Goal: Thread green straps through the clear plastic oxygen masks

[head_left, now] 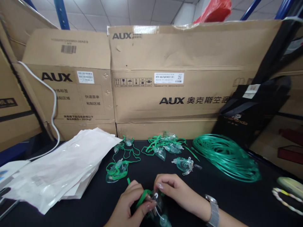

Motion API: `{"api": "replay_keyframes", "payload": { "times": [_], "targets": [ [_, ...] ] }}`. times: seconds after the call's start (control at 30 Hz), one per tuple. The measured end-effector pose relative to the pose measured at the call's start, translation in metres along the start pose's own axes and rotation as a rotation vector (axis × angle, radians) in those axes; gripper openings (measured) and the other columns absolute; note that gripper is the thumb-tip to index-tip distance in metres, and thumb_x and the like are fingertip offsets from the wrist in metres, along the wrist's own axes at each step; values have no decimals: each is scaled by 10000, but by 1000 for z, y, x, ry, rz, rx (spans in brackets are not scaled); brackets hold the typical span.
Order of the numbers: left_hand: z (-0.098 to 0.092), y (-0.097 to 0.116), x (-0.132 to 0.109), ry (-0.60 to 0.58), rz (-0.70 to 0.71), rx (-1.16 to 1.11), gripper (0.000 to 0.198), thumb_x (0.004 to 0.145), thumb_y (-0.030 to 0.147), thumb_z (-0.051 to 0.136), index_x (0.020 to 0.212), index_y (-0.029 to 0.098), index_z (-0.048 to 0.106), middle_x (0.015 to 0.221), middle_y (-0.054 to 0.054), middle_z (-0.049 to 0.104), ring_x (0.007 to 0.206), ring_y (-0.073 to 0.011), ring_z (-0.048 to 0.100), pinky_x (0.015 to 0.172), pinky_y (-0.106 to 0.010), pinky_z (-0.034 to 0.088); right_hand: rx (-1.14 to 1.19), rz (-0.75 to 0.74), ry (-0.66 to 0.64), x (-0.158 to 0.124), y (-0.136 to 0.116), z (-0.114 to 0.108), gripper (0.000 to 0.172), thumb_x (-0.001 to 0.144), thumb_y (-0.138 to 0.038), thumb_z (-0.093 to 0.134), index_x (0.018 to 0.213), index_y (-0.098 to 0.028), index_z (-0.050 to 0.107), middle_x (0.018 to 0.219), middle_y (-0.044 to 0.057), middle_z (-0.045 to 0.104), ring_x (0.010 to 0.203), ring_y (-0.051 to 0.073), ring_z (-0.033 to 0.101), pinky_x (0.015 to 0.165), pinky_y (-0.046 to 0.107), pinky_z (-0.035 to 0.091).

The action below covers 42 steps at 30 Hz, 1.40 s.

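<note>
Low in the middle of the view, both my hands close on one clear green mask (158,210). My left hand (129,205) pinches its green elastic strap (142,197). My right hand (172,190), with a metal watch on the wrist, grips the top of the mask. Just beyond my hands lie other masks on the black table: one at the left (116,170), one in the middle (184,164), and a tangled bunch with straps (165,145) further back.
A stack of white plastic pouches (63,167) lies at the left. A coil of green tubing (224,156) sits at the right. AUX cardboard boxes (180,78) wall off the back. A black bag (255,110) leans at the right. A white cable (54,107) hangs at the left.
</note>
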<state>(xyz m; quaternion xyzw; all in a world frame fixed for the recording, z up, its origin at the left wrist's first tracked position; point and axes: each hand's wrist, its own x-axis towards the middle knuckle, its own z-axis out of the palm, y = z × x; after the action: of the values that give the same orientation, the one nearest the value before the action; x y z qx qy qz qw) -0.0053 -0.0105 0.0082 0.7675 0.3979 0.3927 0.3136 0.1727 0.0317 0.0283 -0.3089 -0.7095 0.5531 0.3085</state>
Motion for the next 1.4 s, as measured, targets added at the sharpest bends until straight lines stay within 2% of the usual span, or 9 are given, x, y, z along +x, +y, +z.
{"api": "replay_keyframes", "payload": {
  "times": [0.17, 0.67, 1.1, 1.4],
  "targets": [
    [0, 0, 0, -14, -13, 14, 297, 819, 350, 432, 593, 164, 480, 591, 2, 417, 638, -164, 432, 613, -269, 348, 13, 47, 2, 0, 0, 1, 328, 701, -451, 607, 629, -139, 534, 586, -40, 458, 541, 75, 372, 504, 207, 295],
    [1, -2, 1, -1, 16, 55, 282, 821, 313, 448, 597, 158, 519, 584, 1, 449, 627, -153, 444, 605, -257, 359, 140, 61, -17, 1, 4, 1, 306, 651, -391, 673, 624, -126, 522, 564, -43, 475, 505, 58, 378, 488, 197, 280],
    [5, -6, 1, 6, 21, 78, 275, 810, 306, 465, 579, 164, 509, 564, 9, 450, 608, -149, 444, 627, -268, 371, 158, 66, -64, -2, -4, 2, 318, 693, -422, 629, 647, -127, 519, 604, -35, 486, 533, 60, 395, 511, 198, 296],
    [4, -5, 1, -2, 64, 52, 224, 806, 279, 505, 639, 171, 608, 594, -12, 541, 632, -154, 467, 641, -270, 385, 148, 93, -89, -3, 1, 3, 377, 674, -480, 625, 636, -130, 491, 577, -42, 449, 522, 63, 353, 494, 204, 250]
  ]
}}
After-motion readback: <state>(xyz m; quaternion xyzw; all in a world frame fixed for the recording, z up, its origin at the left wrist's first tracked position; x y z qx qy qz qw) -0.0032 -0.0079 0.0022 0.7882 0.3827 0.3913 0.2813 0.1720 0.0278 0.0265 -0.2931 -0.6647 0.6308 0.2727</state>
